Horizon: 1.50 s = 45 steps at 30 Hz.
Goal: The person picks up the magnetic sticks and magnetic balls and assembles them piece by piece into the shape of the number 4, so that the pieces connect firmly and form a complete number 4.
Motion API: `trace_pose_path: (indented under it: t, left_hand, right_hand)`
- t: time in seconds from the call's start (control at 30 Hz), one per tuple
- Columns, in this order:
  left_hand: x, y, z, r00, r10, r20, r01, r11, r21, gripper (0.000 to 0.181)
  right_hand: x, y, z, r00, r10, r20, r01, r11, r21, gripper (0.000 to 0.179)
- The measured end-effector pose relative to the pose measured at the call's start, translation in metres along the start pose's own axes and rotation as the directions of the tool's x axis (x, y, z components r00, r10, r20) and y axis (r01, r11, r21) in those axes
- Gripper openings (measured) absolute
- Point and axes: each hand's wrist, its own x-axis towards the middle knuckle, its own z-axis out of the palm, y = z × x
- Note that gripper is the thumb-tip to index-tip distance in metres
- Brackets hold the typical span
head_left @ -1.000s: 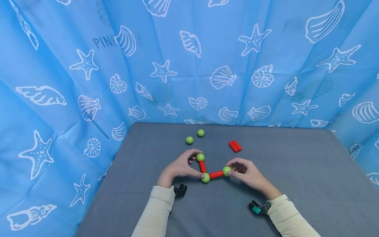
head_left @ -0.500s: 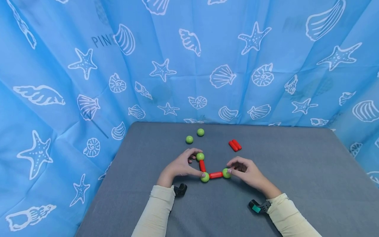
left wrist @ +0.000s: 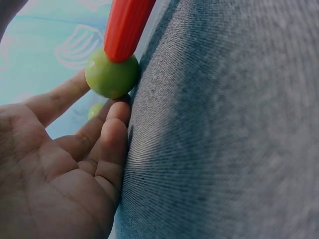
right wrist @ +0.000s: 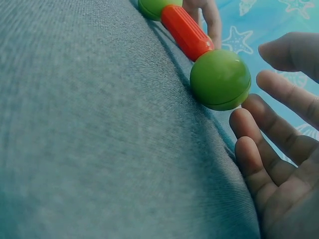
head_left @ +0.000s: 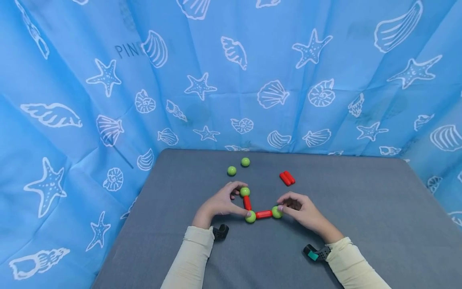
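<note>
Two red rods join three green balls in an L shape on the table. My left hand (head_left: pixel 221 202) spans one arm of it, thumb on the corner ball (head_left: pixel 250 217) and fingers against the far ball (head_left: pixel 244 192), with a red rod (head_left: pixel 247 202) between. The second red rod (head_left: pixel 264 214) runs right to the end ball (head_left: pixel 277 212). Beside that ball is my right hand (head_left: pixel 301 210). In the right wrist view its fingertips (right wrist: pixel 242 122) lie right at the ball (right wrist: pixel 220 79), and the thumb stands away from it.
Behind the piece lie two loose green balls, one nearer (head_left: pixel 232 171) and one farther (head_left: pixel 245 162). Two loose red rods (head_left: pixel 287 178) lie side by side to their right. A blue shell-print curtain (head_left: pixel 202 112) hangs behind the grey cloth-covered table (head_left: pixel 361 200).
The end ball has shifted slightly toward me, lining up with its rod. My right hand's fingers have loosened from it. My left hand keeps its hold.
</note>
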Motion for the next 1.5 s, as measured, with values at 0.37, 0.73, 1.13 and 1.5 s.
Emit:
trace_pose_path:
  t: [0.37, 0.73, 1.13, 1.5]
  left_hand:
    - [0.001, 0.000, 0.000, 1.000, 0.014, 0.014, -0.014, 1.000, -0.013, 0.086]
    - [0.002, -0.002, -0.003, 1.000, 0.024, 0.014, -0.024, 1.000, -0.015, 0.087]
    - [-0.002, 0.002, -0.003, 1.000, 0.022, 0.011, -0.022, 0.999, -0.025, 0.085]
    - [-0.003, 0.003, 0.001, 1.000, 0.010, 0.000, -0.010, 1.000, -0.014, 0.085]
  right_hand:
    - [0.005, -0.004, -0.009, 0.987, 0.063, -0.148, -0.070, 0.996, -0.048, 0.018]
    - [0.026, -0.005, -0.031, 0.952, 0.124, -0.281, -0.155, 0.984, -0.093, 0.026]
    - [0.068, 0.002, -0.039, 0.912, 0.204, -0.356, -0.252, 0.963, -0.094, 0.042]
    - [0.075, 0.030, -0.039, 0.913, 0.204, -0.354, -0.276, 0.947, -0.164, 0.036]
